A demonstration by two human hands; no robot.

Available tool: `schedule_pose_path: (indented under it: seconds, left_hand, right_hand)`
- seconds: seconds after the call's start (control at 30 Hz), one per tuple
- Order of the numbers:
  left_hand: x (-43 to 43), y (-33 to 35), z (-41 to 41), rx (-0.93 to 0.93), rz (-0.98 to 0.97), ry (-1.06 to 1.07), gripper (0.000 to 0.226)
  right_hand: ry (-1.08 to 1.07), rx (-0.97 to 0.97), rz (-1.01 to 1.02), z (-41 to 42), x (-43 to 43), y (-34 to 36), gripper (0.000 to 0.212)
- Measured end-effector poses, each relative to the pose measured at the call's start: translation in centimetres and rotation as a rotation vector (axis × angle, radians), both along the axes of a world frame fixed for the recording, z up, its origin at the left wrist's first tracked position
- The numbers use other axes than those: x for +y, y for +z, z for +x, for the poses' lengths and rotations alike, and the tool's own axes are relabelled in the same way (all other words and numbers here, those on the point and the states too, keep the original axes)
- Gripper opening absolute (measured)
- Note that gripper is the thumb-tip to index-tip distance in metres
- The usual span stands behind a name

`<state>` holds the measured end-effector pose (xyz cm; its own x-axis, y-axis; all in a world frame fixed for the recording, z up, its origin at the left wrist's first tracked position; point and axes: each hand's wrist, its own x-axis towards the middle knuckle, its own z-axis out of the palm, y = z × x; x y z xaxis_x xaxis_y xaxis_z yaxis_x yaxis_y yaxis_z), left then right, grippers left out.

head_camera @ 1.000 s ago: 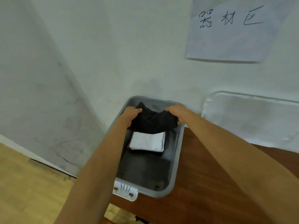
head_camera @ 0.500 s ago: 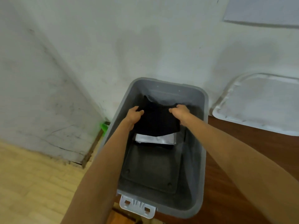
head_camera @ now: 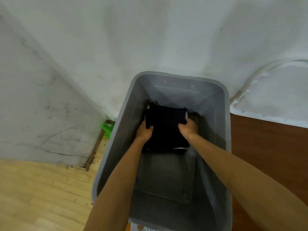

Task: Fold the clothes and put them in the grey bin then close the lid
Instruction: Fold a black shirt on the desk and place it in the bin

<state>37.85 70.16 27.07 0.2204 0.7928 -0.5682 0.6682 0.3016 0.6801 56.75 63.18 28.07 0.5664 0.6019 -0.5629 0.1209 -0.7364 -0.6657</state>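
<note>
A grey bin stands on the wooden table against the white wall. Deep inside it lies a folded black garment, on top of a white folded piece whose edge peeks out beneath. My left hand grips the garment's left side and my right hand grips its right side, both low in the far half of the bin. The bin's translucent white lid leans against the wall to the right.
The brown table extends right of the bin. To the left, a pale wood floor lies lower down, with a green object in the gap beside the bin. The bin's near half is bare bottom.
Both hands have lowered the black garment from near the bin's rim down onto the white piece, now almost covered. The view has tilted down over the bin.
</note>
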Motion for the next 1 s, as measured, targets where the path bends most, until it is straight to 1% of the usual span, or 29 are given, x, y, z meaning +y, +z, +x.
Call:
schedule_pose_path:
  seconds: [0.1, 0.2, 0.27, 0.33, 0.4, 0.47, 0.53, 0.57, 0.6, 0.63, 0.67, 0.7, 0.73, 0.8, 0.83, 0.87, 0.93, 1.0]
  left_hand:
    - [0.2, 0.0, 0.2, 0.047, 0.138, -0.002, 0.055]
    - [0.6, 0.8, 0.7, -0.093, 0.293, 0.042, 0.043]
    - [0.7, 0.9, 0.8, -0.123, 0.339, 0.034, 0.040]
    - [0.6, 0.2, 0.5, -0.043, 0.282, 0.023, 0.045]
    - [0.2, -0.4, 0.0, 0.091, 0.174, -0.006, 0.053]
    - [-0.6, -0.4, 0.2, 0.209, 0.148, -0.048, 0.060]
    - [-1.2, 0.2, 1.3, 0.306, 0.191, -0.056, 0.067]
    - [-1.5, 0.4, 1.9, 0.362, 0.237, -0.053, 0.070]
    - [-1.7, 0.5, 2.5, 0.423, 0.332, -0.068, 0.071]
    - [-1.8, 0.6, 3.1, 0.487, 0.481, -0.117, 0.070]
    - [-1.7, 0.5, 3.5, 0.534, 0.634, -0.210, 0.070]
    - [-1.5, 0.2, 3.9, 0.539, 0.768, -0.323, 0.070]
    - [-1.1, -0.4, 4.1, 0.519, 0.860, -0.452, 0.069]
    - [-0.8, -1.9, 4.2, 0.502, 0.913, -0.682, 0.063]
    - [-0.6, -2.8, 4.1, 0.530, 0.901, -0.728, 0.061]
    - [-0.4, -3.7, 3.8, 0.572, 0.891, -0.717, 0.062]
    - [-0.2, -5.0, 2.9, 0.644, 0.884, -0.638, 0.069]
    - [0.0, -6.0, 2.7, 0.610, 0.897, -0.582, 0.076]
  right_hand:
    - [-0.006, -0.084, 0.042, -0.6, 0.1, 0.8, 0.054]
    - [0.005, -0.197, 0.119, -0.6, 0.3, 1.6, 0.049]
    - [0.035, -0.260, 0.136, -0.5, -0.2, 1.4, 0.046]
    - [0.047, -0.264, 0.088, -0.6, -1.2, 0.5, 0.041]
    - [0.062, -0.238, 0.056, -0.8, -2.2, -0.4, 0.031]
    - [0.084, -0.237, 0.047, -0.9, -2.3, -0.7, 0.028]
    - [0.078, -0.287, 0.033, -1.3, -1.6, -0.1, 0.032]
    - [0.068, -0.360, 0.018, -1.6, -1.3, 0.4, 0.036]
    - [0.075, -0.479, 0.010, -1.9, -1.2, 0.6, 0.040]
    - [0.130, -0.615, 0.035, -2.1, -1.1, 0.7, 0.045]
    - [0.230, -0.746, 0.088, -2.3, -1.0, 0.5, 0.050]
    - [0.362, -0.850, 0.160, -2.3, -0.9, 0.0, 0.054]
    - [0.509, -0.912, 0.218, -2.2, -0.7, -0.9, 0.056]
    - [0.755, -0.936, 0.240, -1.9, 0.0, -2.8, 0.062]
    - [0.824, -0.920, 0.182, -1.7, 0.3, -3.4, 0.065]
    - [0.845, -0.899, 0.105, -1.5, 0.5, -4.0, 0.070]
    - [0.796, -0.844, -0.028, -1.0, 0.5, -5.2, 0.080]
    - [0.704, -0.844, -0.028, -0.7, 0.0, -6.4, 0.083]
